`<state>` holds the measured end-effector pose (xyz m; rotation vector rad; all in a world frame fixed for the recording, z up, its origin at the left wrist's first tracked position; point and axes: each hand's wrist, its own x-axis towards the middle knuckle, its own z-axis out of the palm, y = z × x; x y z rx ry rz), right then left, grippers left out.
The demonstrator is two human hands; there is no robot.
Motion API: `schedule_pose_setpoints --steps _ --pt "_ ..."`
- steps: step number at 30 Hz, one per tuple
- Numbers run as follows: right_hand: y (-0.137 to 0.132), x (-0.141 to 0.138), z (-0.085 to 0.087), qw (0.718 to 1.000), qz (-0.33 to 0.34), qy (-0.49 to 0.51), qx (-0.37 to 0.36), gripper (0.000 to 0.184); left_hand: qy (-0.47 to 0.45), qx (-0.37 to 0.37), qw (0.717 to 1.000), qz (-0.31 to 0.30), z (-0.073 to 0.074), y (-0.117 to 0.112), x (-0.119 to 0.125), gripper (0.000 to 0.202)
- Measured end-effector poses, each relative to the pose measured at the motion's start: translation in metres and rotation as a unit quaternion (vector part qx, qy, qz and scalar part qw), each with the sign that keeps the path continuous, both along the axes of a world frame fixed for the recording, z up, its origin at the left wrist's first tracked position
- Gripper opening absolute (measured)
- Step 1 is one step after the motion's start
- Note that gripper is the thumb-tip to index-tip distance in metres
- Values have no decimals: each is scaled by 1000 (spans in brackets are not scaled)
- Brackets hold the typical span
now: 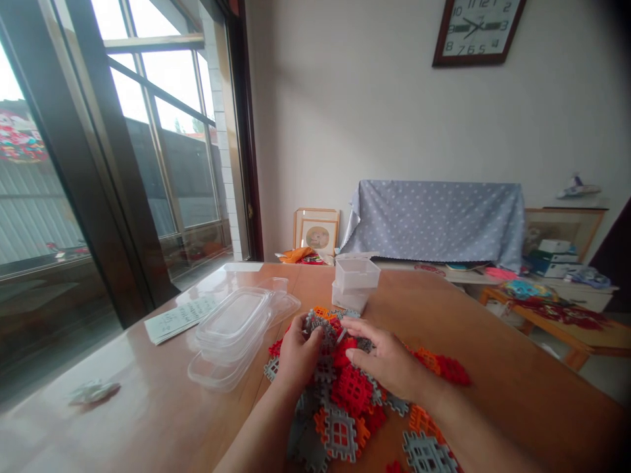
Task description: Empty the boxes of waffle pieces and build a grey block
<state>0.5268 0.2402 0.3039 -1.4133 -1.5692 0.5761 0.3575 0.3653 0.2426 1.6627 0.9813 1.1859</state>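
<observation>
Tiles lie heaped on bench in front of us, red, grey and orange. Our left hand grips grey tile between thumb and fingers, over heap. Our right hand hangs just beside, thumb and fingers parted. Left of heap, we see clear lids near cards; beyond heap, stacked boxes.

Notched plastic pieces in red, grey and orange lie heaped at various angles on the table. Several have grid-like openings at their centres.
</observation>
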Motion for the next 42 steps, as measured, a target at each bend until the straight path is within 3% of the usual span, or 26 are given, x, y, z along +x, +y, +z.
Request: schedule_pose_setpoints --steps 3,7,9,12,15,17,20,25,28,33,38,42 --pt "-14 17 3 999 -37 19 -15 49 67 42 996 37 -1 1 -1 48" --pt "-49 50 -5 994 -79 16 -74 59 166 115 976 83 10 -8 -2 49" --pt "-75 65 -16 989 -111 -31 -98 64 206 146 964 84 17 -17 -1 50" --pt "-116 78 -38 979 -99 -123 -128 82 245 155 955 63 23 -27 2 59" --pt "-146 74 -61 963 -77 -193 -170 111 272 142 951 48 23 -32 5 70" --pt "-153 64 -73 954 -70 -238 -165 111 282 137 949 45 22 -32 6 73" --pt "-149 45 -81 946 -49 -282 -154 95 287 137 947 50 19 -30 7 74" --pt "-131 25 -71 946 -51 -296 -123 98 259 144 954 55 13 -24 6 67" --pt "-121 22 -67 950 -70 -284 -110 94 223 149 962 54 8 -20 6 59" --pt "-97 28 -76 953 -70 -275 -103 90 166 147 974 50 3 -17 7 48" --pt "-76 26 -73 958 -60 -278 -33 74 152 148 977 38 6 -20 7 41" --pt "-65 22 -62 959 -90 -265 54 57 145 137 979 42 8 -19 6 41"
